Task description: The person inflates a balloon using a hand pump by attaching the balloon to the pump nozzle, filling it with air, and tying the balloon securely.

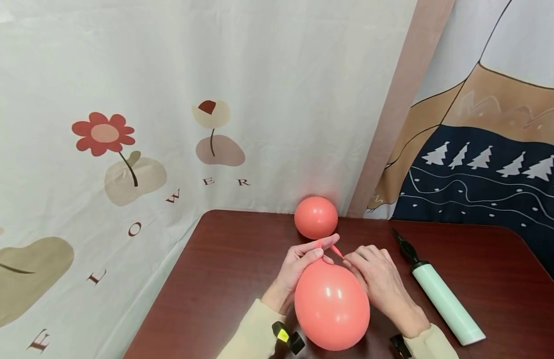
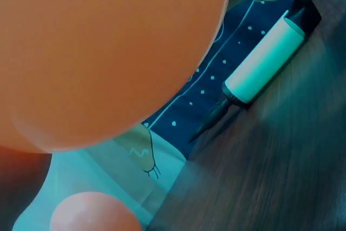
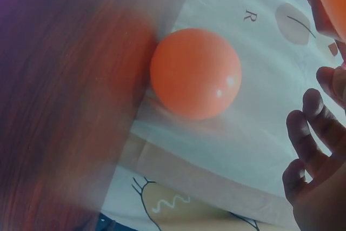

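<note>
An inflated coral-red balloon (image 1: pixel 332 309) hangs between the two hands in the head view, and it fills much of the left wrist view. At the balloon's top, the left hand (image 1: pixel 292 271) pinches the base of the neck under its thumb. The stretched neck passes over the left index finger, which points out to the right. The right hand (image 1: pixel 381 279) pinches the neck's tip (image 1: pixel 337 251) between thumb and forefinger, drawing it to the right. In the right wrist view, the other fingers of the right hand (image 3: pixel 316 155) are loosely bent.
A second, smaller round balloon (image 1: pixel 316 218) rests at the table's back edge, against the curtain (image 1: pixel 277 99). To the right lies a pale green hand pump (image 1: pixel 449 303) with a black nozzle. The dark wooden table (image 1: pixel 223 269) extends under both arms.
</note>
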Action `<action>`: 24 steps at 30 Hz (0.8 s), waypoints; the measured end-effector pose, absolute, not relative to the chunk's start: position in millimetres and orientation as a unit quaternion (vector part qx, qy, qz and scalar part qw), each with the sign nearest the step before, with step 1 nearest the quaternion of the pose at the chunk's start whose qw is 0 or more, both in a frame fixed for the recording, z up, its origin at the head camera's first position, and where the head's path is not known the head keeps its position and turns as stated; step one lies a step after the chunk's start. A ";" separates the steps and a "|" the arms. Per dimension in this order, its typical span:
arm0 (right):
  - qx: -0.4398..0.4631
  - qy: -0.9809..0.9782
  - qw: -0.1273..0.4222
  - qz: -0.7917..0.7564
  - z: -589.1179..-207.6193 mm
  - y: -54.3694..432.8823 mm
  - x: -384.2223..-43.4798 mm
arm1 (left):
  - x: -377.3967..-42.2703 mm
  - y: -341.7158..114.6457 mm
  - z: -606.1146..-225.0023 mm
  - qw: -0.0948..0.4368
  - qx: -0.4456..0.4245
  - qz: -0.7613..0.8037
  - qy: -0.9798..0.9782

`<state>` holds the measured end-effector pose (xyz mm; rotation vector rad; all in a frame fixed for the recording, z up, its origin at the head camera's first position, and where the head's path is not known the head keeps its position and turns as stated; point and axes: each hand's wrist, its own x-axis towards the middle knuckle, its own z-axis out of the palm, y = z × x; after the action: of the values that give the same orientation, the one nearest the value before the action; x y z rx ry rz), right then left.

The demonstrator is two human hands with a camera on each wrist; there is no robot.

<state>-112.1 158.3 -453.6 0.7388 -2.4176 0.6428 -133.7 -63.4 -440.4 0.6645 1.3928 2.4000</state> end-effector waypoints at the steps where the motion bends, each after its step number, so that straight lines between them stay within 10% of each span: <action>1: 0.274 -0.895 0.259 0.237 -453.3 157.9 -111.7 | -133.6 -63.3 -440.5 0.140 0.226 0.831 0.488; 24: 0.295 -0.901 0.245 0.202 -447.1 156.6 -105.0 | -131.6 -64.7 -432.7 0.125 0.159 0.810 0.551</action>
<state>-105.0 156.6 -447.1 0.8067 -2.4600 0.5518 -131.6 -64.7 -432.7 0.4619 1.6045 2.3598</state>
